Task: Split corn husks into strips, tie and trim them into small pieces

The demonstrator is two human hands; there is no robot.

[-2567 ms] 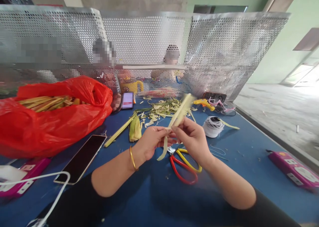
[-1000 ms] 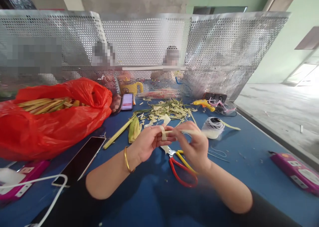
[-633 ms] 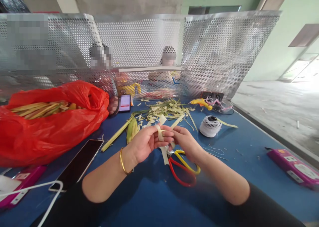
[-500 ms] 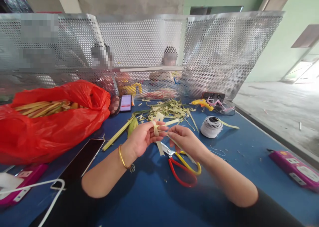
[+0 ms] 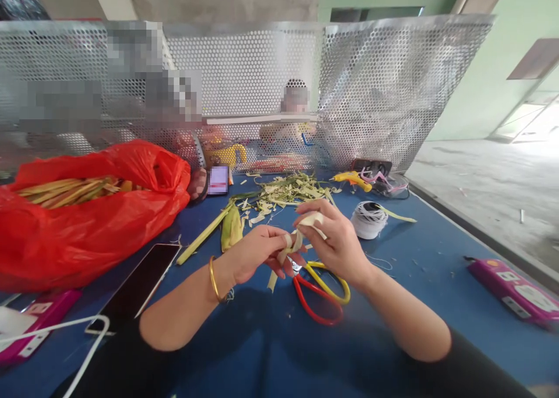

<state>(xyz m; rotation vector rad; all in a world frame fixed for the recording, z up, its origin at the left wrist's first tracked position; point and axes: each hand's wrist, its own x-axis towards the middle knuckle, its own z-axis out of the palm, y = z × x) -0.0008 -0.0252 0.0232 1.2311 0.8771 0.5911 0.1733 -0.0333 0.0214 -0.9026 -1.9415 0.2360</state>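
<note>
"What am I losing near the scissors?"

"My left hand is hiding most of their blades, and my fingers are covering parts of the pale strip."

"Edges?"

"The left one is cropping the red bag and white cable. Mesh and pixelation are obscuring people."

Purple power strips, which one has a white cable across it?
The left power strip, below the red bag: the white cable crosses it, while the right power strip has none across it.
</note>
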